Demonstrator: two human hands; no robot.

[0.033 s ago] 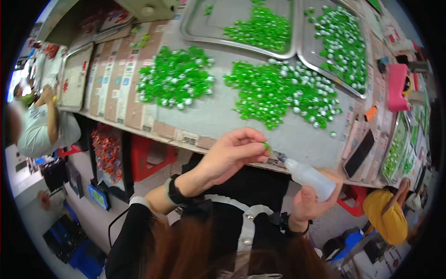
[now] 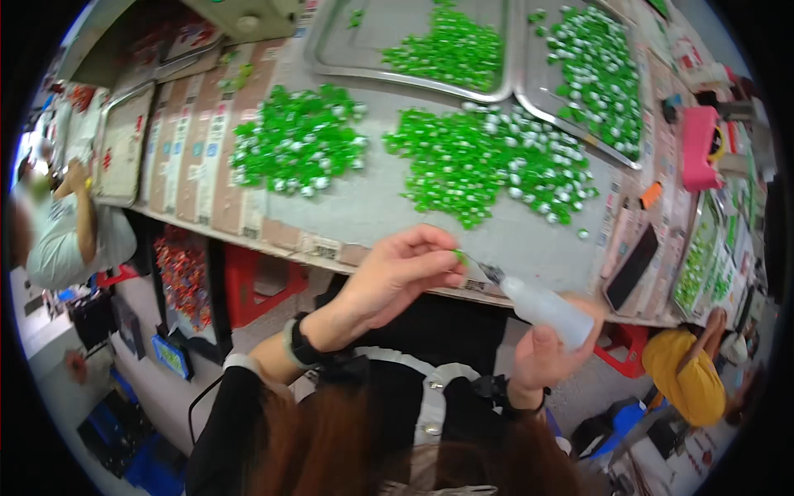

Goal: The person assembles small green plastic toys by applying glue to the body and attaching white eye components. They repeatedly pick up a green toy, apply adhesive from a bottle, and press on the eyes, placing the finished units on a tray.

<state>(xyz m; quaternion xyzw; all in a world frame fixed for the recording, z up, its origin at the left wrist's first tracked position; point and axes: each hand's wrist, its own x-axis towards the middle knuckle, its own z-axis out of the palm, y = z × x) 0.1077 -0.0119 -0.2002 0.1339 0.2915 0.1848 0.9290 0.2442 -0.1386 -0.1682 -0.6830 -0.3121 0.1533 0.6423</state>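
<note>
"Where is the small green piece [image 2: 460,257] sitting?"

"At the tips of the left hand [image 2: 389,277], above the worktop's [image 2: 372,217] near edge. Thumb and forefinger are pinching it, and the other fingers are curling loosely."

"Why so far out at the tips?"

"Probably because that is leaving most of the piece uncovered and facing the dark nozzle [image 2: 492,273]."

"And the right hand [image 2: 542,360]?"

"Its fingers are wrapping round the white squeeze bottle [image 2: 546,311], closed on its body. The bottle is tilting, nozzle pointing left toward the piece. Gripping the body is presumably letting the hand aim and squeeze at once."

"Is the nozzle touching?"

"I can't tell; the tip is showing too thin, just beside the piece."

"What are the heaps doing there?"

"One green heap with pale beads [image 2: 299,145] is lying to the left, and a wider green heap [image 2: 451,161] is spreading straight ahead of the hands, likely for easy reach. Beyond it, a metal tray [image 2: 331,70] is holding more green pieces, while a second tray [image 2: 571,131] is standing at its right with beaded ones, perhaps for sorting by kind."
</note>
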